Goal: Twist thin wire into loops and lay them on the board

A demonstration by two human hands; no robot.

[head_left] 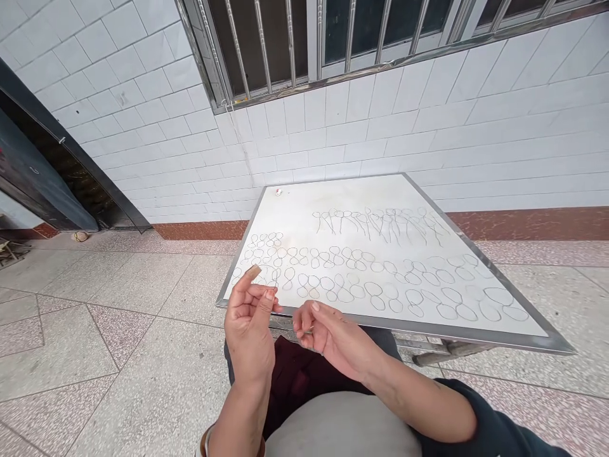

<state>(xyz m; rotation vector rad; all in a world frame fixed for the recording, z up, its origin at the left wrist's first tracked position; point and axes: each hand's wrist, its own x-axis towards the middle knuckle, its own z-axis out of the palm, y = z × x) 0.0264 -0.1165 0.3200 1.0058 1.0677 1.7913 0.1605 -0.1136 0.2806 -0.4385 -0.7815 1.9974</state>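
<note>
Wire-loop rows (342, 287) being seen at 12 o'clock from right hand (333, 336), long axis running 9-to-3. Left hand (250, 327) at 9 o'clock; both being held narrow, contents untellable.

The table (349, 190) is standing before the wall (304, 145), the window (352, 38) sitting above its far edge and the door (40, 158) standing off to its left. Loops (366, 285) are lying in rows along the near edge, spreading from the left edge toward the near right corner. Behind them, tailed loops (375, 221) are running from the middle toward the right edge. A disc (278, 192) is resting by the far left corner. At the near edge, the left hand (250, 324) is hanging toward the left corner, the right hand (333, 336) just right of it.
</note>
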